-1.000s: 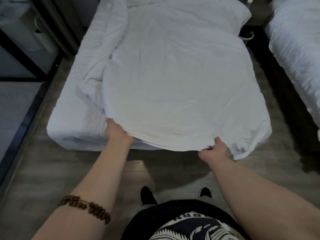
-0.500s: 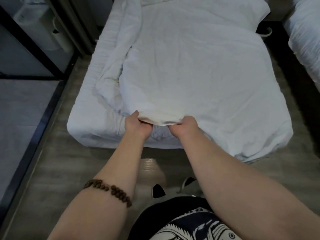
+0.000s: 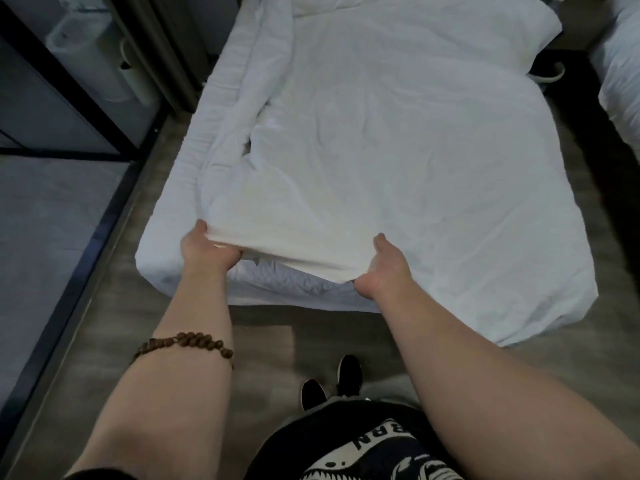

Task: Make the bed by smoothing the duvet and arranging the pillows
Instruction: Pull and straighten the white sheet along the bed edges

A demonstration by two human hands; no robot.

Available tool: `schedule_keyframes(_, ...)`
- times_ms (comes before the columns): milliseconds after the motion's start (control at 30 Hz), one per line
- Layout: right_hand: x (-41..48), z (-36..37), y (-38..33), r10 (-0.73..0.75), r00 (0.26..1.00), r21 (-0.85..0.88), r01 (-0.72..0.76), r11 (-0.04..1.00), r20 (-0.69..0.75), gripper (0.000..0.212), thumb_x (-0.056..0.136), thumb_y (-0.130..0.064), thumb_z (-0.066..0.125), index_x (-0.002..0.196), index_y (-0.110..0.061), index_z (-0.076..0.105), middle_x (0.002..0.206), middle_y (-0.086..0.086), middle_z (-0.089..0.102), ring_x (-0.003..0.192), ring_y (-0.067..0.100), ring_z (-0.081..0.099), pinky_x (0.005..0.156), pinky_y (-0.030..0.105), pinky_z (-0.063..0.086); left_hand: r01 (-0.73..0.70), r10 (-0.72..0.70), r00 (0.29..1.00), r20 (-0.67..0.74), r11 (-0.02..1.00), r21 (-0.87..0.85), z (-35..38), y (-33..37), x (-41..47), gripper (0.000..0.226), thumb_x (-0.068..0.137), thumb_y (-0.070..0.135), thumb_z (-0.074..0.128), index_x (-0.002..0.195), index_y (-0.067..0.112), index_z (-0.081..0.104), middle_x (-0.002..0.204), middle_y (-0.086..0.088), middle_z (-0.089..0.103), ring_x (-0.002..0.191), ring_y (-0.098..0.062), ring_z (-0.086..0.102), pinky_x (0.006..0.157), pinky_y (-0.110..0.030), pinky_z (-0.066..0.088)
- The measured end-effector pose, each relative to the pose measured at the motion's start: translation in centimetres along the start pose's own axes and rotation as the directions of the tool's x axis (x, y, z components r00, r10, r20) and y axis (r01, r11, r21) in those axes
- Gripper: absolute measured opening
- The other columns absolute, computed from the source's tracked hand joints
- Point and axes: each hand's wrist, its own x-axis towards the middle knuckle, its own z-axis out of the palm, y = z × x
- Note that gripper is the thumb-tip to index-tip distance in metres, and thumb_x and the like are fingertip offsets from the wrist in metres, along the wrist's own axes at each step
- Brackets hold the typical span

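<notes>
A white duvet (image 3: pixel 408 161) lies over a single bed (image 3: pixel 166 244) and hangs off its right side and near right corner. Along the left it is bunched in a long fold, leaving a strip of sheet bare. My left hand (image 3: pixel 204 251) grips the duvet's near edge at the foot of the bed, fingers under the cloth. My right hand (image 3: pixel 384 268) holds the same edge further right, thumb on top and fingers curled beneath. The stretch of edge between my hands is lifted off the mattress. A white pillow (image 3: pixel 460 15) lies at the head of the bed.
A second white bed (image 3: pixel 620 71) stands at the right across a dark, narrow aisle. A glass partition with a black frame (image 3: pixel 69 98) runs along the left. I stand on wood-look floor (image 3: pixel 263 344) at the foot of the bed, my black shoes (image 3: pixel 332 382) below.
One second ago my hands held the edge wide apart; then they came close together near the left. Now they are spread apart again, with the right hand further right along the edge.
</notes>
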Motion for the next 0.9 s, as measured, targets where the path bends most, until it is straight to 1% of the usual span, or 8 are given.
schedule_keyframes(33,0.1,0.0,0.0,-0.005,1.0,-0.105,0.008,0.994,0.021,0.039,0.09,-0.042,0.07,0.123,-0.021,0.066,0.115,-0.003,0.069,0.103,0.023,0.067,0.092,0.034,0.056,-0.05,0.05,0.999,-0.011,0.999,-0.001,0.2,0.5,-0.8,0.032,0.107,0.021,0.037,0.115,0.004,0.063,0.112,-0.01,0.071,0.115,-0.035,0.061,0.062,-0.03,0.052)
schedule_keyframes(67,0.1,0.0,0.2,0.017,0.999,-0.06,-0.014,0.998,0.038,0.05,0.092,-0.041,0.068,0.136,-0.019,0.059,0.131,-0.001,0.062,0.117,0.026,0.062,0.104,0.037,0.048,-0.088,0.089,0.995,-0.04,0.996,0.008,0.4,0.7,-1.5,0.033,0.107,0.025,0.039,0.115,0.007,0.065,0.101,-0.007,0.072,0.103,-0.031,0.065,0.057,-0.03,0.054)
schedule_keyframes(133,0.8,0.0,0.4,-0.006,1.0,-0.045,0.007,0.999,0.027,0.056,0.098,-0.037,0.061,0.147,-0.016,0.045,0.15,0.004,0.045,0.133,0.028,0.048,0.111,0.04,0.037,-0.21,0.231,0.963,-0.141,0.966,0.15,0.2,0.6,-2.1,0.033,0.104,0.039,0.049,0.113,0.012,0.066,0.094,-0.001,0.07,0.086,-0.023,0.068,0.047,-0.028,0.055)
schedule_keyframes(267,2.9,-2.0,1.1,0.033,0.997,0.028,-0.035,0.999,0.065,0.022,0.1,-0.03,0.06,0.108,-0.012,0.067,0.133,0.008,0.062,0.099,0.029,0.066,0.084,0.045,0.054,-0.24,0.342,0.911,-0.23,0.894,0.378,-3.1,-0.1,-1.0,0.05,0.095,0.056,0.056,0.122,0.015,0.067,0.11,0.0,0.073,0.094,-0.023,0.07,0.08,-0.037,0.06)
schedule_keyframes(433,5.5,-4.1,4.5,0.16,0.987,0.056,-0.161,0.985,0.026,0.034,0.098,-0.034,0.061,0.127,-0.017,0.067,0.121,0.005,0.071,0.11,0.026,0.068,0.098,0.044,0.053,-0.249,0.333,0.926,-0.179,0.894,0.373,-5.2,-0.6,-0.6,0.052,0.091,0.056,0.059,0.125,0.016,0.063,0.116,0.0,0.072,0.098,-0.023,0.071,0.086,-0.042,0.059)
schedule_keyframes(600,4.9,-3.4,7.9,0.239,0.97,0.069,-0.242,0.968,0.052,0.039,0.091,-0.036,0.071,0.122,-0.014,0.063,0.12,0.006,0.068,0.101,0.02,0.069,0.087,0.032,0.055,-0.227,0.281,0.954,-0.106,0.906,0.358,-3.7,-0.5,-0.5,0.054,0.092,0.055,0.059,0.129,0.016,0.063,0.113,0.002,0.072,0.099,-0.023,0.07,0.089,-0.04,0.058)
schedule_keyframes(800,4.3,2.3,12.7,0.315,0.931,-0.022,-0.317,0.948,0.186,0.041,0.094,-0.04,0.066,0.123,-0.009,0.063,0.115,0.01,0.071,0.106,0.027,0.068,0.088,0.038,0.055,-0.174,0.193,0.981,-0.019,0.915,0.363,-4.6,-0.8,0.6,0.045,0.098,0.044,0.059,0.127,0.011,0.064,0.111,0.0,0.073,0.098,-0.022,0.071,0.092,-0.04,0.058)
schedule_keyframes(900,3.9,5.3,15.0,0.287,0.936,0.001,-0.293,0.956,0.205,0.032,0.103,-0.025,0.052,0.126,-0.007,0.063,0.121,0.014,0.07,0.114,0.032,0.066,0.091,0.042,0.055,-0.159,0.163,0.986,0.019,0.917,0.365,-6.4,1.7,1.7,0.036,0.101,0.038,0.057,0.123,0.011,0.064,0.106,0.0,0.073,0.094,-0.021,0.07,0.09,-0.04,0.058)
